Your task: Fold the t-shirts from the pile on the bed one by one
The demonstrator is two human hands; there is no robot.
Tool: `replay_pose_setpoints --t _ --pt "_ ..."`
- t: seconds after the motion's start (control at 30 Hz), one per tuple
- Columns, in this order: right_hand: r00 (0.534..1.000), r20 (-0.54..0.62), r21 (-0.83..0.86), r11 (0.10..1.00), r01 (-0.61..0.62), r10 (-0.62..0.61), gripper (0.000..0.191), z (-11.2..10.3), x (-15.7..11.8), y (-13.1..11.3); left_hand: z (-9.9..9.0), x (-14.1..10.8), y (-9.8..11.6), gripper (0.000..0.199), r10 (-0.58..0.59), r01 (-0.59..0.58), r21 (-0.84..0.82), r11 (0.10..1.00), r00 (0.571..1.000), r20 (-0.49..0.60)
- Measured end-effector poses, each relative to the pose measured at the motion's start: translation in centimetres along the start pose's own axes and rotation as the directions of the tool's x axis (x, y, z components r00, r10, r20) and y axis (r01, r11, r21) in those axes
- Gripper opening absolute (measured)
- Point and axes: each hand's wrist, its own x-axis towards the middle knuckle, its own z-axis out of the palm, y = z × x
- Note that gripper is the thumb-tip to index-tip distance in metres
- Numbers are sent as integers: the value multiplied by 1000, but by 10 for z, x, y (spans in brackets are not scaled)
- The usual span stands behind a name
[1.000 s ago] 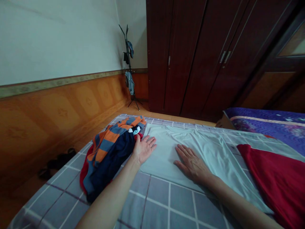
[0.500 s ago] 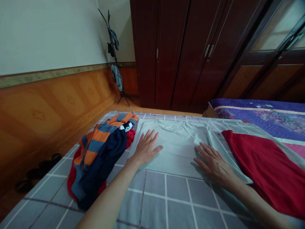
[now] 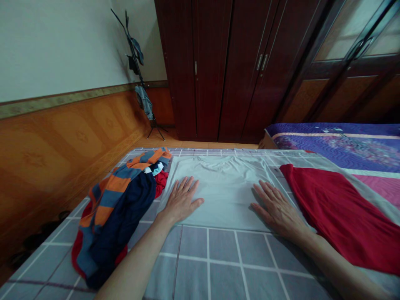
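The left hand (image 3: 181, 201) and right hand (image 3: 278, 207) rest open on a white T-shirt (image 3: 225, 187) on the bed (image 3: 206, 266).
Neither hand holds anything. The shirt is soft and light; take it by its edges.

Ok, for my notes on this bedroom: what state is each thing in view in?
Left hand: open, flat on the shirt
Right hand: open, flat on the shirt
White T-shirt: spread flat, collar toward the bed's far edge
Striped orange-and-blue garment: bunched in a heap
Navy garment: bunched, in the same heap
Red cloth: lying spread out
Wardrobe doors: shut
Coat stand: upright, garments hanging
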Motion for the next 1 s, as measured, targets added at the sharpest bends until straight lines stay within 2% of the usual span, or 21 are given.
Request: replay_pose_setpoints --t 0.07,0.13,0.23,0.33,0.4,0.53,0.6,0.67,0.73,0.83,1.0 --pt "998 57 25 999 33 -34 58 -6 1 -6 1 1 -1 67 3 -3 31 1000 1000 -2" --pt "995 96 27 1000 1 -3 57 -12 2 -9 3 0 -2 66 1 -1 60 998 1000 -5" --pt "993 105 23 998 -65 62 57 -22 1 -11 5 -2 -2 65 -9 9 115 993 1000 -3" --pt "994 91 67 996 -60 54 54 -28 1 -17 3 1 8 66 4 -1 153 988 1000 -16" --pt "995 85 82 995 -52 45 53 -31 1 -21 0 9 26 63 68 -64 136 989 997 -20" --pt "993 109 72 996 -57 49 54 -33 0 -23 -2 43 79 57 243 -245 45 969 969 42" --pt "991 119 83 995 -64 54 55 -34 -1 -22 4 65 103 57 279 -281 20 959 958 70" --pt "990 125 100 992 -71 58 58 -33 -3 -21 14 85 117 59 281 -284 23 959 956 80" --pt "988 135 114 989 -95 80 62 -31 -5 -19 27 98 122 60 262 -267 54 962 962 82" --pt "979 151 126 980 -155 136 72 -25 -8 -17 42 104 118 60 246 -254 118 960 966 74" --pt "976 149 128 976 -177 158 81 -19 -8 -15 48 101 113 61 256 -261 168 951 965 53"
